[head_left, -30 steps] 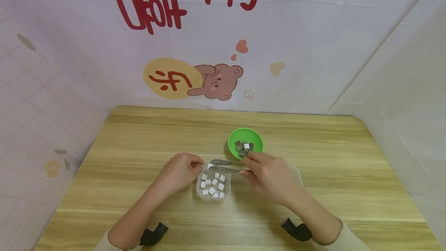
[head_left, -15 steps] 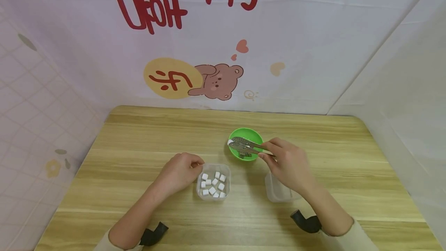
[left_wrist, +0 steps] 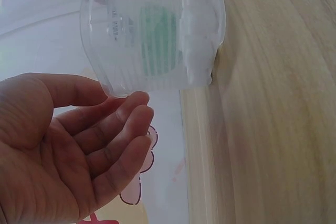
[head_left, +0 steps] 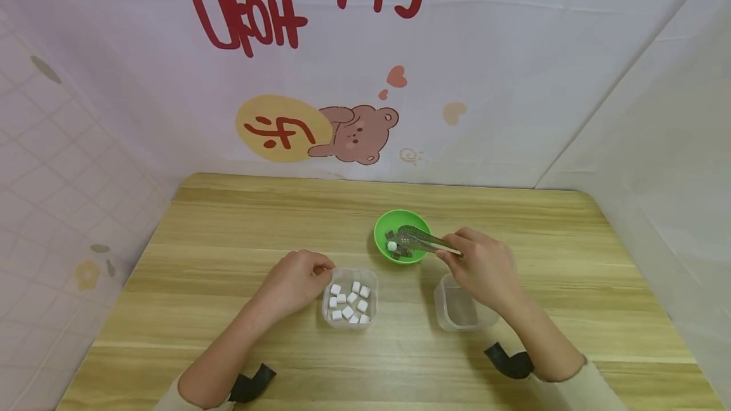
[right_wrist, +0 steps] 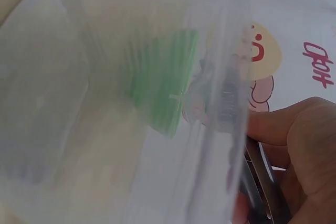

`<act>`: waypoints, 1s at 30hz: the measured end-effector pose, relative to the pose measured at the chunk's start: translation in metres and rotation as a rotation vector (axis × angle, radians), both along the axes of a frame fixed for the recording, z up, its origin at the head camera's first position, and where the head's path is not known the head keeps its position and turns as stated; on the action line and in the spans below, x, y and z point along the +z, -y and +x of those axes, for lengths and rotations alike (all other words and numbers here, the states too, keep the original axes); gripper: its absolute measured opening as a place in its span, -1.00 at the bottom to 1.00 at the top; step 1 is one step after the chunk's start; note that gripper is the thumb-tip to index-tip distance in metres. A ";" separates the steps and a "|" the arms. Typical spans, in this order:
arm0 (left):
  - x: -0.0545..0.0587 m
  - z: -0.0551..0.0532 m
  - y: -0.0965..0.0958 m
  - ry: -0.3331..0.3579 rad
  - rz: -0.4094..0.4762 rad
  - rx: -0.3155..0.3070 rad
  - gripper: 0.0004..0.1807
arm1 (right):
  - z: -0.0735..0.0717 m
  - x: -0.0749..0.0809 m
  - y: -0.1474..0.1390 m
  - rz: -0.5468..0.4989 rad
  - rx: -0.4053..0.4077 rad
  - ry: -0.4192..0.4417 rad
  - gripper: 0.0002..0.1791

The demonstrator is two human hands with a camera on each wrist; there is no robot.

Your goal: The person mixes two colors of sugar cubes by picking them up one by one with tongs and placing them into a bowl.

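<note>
My left hand [head_left: 298,281] pinches the upper left corner of a clear plastic box [head_left: 374,297] between thumb and forefinger; in the left wrist view the other fingers [left_wrist: 118,171] curl loosely below. Several white cubes [head_left: 348,312] lie in this box. Metal tongs [head_left: 436,245] with perforated ends are held in my right hand [head_left: 485,267], their tips over the green bowl [head_left: 419,221]. Several brown cubes [head_left: 407,252] are in the bowl, with a white cube [head_left: 391,246] beside the tong tips. Whether the tongs touch that cube, I cannot tell.
A second clear plastic box [head_left: 448,316] stands under and left of my right forearm, its right part hidden by the hand. The wooden table [head_left: 257,214] meets a white printed cloth [head_left: 491,68] at the back. Black wrist straps or mounts [head_left: 251,384] hang by both sleeves.
My right hand has carried a white cube in the tongs from the left box to the green bowl, where the cube now sits lower. The left hand has stayed in place.
</note>
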State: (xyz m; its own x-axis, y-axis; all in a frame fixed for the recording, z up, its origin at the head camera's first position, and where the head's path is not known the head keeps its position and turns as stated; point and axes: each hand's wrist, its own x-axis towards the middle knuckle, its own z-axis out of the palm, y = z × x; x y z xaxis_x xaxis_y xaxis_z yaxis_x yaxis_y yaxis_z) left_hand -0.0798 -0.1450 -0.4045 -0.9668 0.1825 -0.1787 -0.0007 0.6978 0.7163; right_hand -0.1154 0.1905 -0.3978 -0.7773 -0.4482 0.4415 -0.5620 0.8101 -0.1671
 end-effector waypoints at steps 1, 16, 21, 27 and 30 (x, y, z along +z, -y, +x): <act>0.000 0.000 0.000 0.002 0.000 0.000 -0.83 | 0.000 0.000 -0.001 0.000 -0.001 0.001 -0.81; -0.001 -0.001 0.000 0.003 -0.006 0.002 -0.83 | 0.008 0.007 0.004 -0.063 0.036 0.001 -0.77; -0.001 0.000 0.000 0.003 -0.007 0.002 -0.83 | 0.012 0.009 0.009 -0.086 0.078 0.001 -0.75; -0.003 -0.001 0.001 -0.001 -0.012 -0.002 -0.83 | 0.016 0.012 0.014 -0.099 0.113 -0.020 -0.72; -0.002 -0.001 0.001 0.002 -0.009 -0.001 -0.82 | 0.018 0.015 0.018 -0.086 0.129 -0.019 -0.71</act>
